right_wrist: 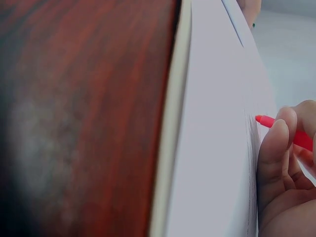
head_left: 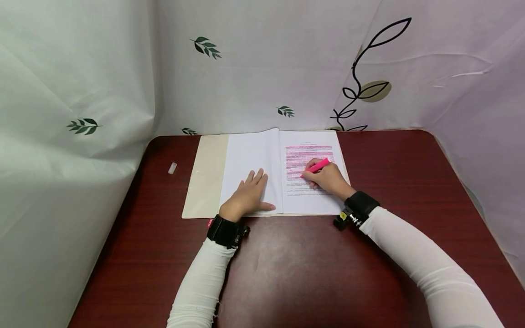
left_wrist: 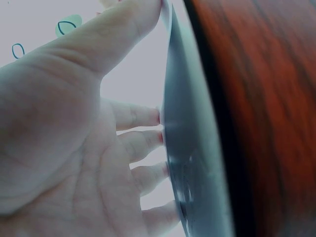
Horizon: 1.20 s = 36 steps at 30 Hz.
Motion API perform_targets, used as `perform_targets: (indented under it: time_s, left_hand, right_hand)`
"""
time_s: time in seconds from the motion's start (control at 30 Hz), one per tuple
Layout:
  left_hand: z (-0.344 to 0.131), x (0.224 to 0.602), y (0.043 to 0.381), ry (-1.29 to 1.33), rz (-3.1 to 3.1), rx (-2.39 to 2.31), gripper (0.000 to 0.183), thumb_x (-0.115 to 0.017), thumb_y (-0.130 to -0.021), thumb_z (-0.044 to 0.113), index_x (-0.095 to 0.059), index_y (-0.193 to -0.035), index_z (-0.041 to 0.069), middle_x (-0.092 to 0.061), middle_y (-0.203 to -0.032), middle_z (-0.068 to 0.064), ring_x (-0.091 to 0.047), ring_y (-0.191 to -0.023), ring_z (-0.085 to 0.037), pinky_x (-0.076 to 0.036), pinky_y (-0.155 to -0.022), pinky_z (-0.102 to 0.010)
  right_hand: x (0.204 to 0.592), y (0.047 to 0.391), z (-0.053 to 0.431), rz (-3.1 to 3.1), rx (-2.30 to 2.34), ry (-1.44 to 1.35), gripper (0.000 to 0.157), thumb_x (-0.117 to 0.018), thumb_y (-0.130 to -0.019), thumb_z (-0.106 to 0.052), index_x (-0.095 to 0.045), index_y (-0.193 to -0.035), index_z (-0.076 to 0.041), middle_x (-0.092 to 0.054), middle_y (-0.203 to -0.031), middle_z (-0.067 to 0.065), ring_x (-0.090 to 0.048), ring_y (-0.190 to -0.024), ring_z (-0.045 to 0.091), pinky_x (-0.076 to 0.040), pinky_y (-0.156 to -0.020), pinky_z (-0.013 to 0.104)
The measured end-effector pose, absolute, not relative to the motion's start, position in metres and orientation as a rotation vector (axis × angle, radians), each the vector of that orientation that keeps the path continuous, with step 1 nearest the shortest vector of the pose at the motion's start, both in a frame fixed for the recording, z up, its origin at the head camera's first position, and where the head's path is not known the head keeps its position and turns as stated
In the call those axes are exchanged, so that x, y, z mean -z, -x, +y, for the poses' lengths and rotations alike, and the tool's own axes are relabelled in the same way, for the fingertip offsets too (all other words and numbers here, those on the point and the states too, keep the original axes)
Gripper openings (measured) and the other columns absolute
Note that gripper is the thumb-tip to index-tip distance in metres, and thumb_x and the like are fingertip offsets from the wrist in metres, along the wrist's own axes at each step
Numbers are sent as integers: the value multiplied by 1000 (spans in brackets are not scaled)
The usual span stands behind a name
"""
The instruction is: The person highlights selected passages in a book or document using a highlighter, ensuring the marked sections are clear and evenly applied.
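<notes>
A stack of white printed pages (head_left: 309, 205) lies open on the dark red table, a cream folder cover (head_left: 207, 182) beneath it. My right hand (head_left: 328, 176) pinches a pink highlighter (head_left: 320, 165) between thumb and fingers, its tip at a text line on the right-hand page. Pink marking covers the lines above the tip; the lines below it are plain black. On the blank left-hand page (head_left: 250, 150) my left hand (head_left: 248, 196) rests with fingers spread and thumb out toward the fold. In the left wrist view the fingertips (left_wrist: 154, 116) touch the paper.
A small white piece (head_left: 172, 168), its kind unclear, lies on the table (head_left: 287, 273) left of the folder. Behind the table's far edge hangs a white curtain (head_left: 254, 68) with leaf patterns. Both wrists wear black straps (head_left: 361, 206).
</notes>
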<state>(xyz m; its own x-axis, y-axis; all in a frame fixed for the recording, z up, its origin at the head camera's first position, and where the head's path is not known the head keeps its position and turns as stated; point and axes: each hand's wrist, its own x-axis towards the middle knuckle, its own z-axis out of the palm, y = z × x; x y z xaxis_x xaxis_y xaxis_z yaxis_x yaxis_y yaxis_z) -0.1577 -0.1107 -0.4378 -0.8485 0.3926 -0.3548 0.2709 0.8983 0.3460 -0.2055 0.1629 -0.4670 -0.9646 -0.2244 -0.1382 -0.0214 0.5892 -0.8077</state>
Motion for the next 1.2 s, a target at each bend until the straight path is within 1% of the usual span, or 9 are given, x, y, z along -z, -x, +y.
perform_targets:
  time_s: [0.23, 1.03, 1.2]
  left_hand:
    - [-110, 437, 157, -481, 2639, -394, 108, -78, -88, 51, -18, -165, 4, -8, -174, -15, -4, -161, -38, -18, -126, -62]
    - [-111, 438, 158, -493, 2641, -389, 108, -77, -89, 52, -18, -165, 4, -8, -173, -16, -4, -161, -39, -18, -126, -62]
    - [-111, 438, 158, -493, 2643, -391, 107, -77, -89, 51, -18, -165, 4, -8, -173, -16, -4, -161, -39, -18, -126, -62]
  right_hand:
    - [466, 204, 166, 2590, 1303, 167, 18, -75, -94, -24, -65, -101, -11, -64, -64, 4, -62, -54, 12, -52, -54, 20]
    - [464, 204, 174, 2574, 1329, 152, 20, -76, -94, -25, -64, -100, -9, -63, -63, 4, -61, -54, 11, -52, -54, 20]
    - [464, 203, 176, 2558, 1339, 149, 21, -76, -95, -24, -64, -102, -8, -64, -64, 5, -61, -54, 12, -52, -54, 20]
